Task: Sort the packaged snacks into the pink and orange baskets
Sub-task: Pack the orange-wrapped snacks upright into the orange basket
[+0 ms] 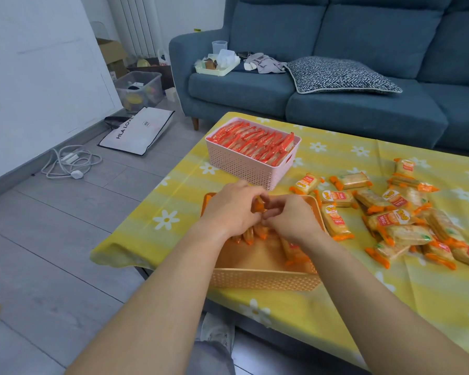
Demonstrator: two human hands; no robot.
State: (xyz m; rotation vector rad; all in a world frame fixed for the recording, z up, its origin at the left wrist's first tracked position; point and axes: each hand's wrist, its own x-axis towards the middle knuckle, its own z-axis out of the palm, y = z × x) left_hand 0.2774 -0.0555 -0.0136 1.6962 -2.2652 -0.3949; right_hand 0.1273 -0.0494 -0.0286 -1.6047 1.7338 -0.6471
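Orange basket (266,278) half hidden under left hand (232,209) and right hand (291,220), both pinching one snack packet (258,206) (label unreadable, mostly covered).

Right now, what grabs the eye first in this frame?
The left hand and right hand meet over the orange basket at the table's near-left corner, pinching one packet between them. Just behind it sits the pink basket, packed full of red-orange packs. To the right, a loose pile of snacks sprawls on the yellow daisy tablecloth.
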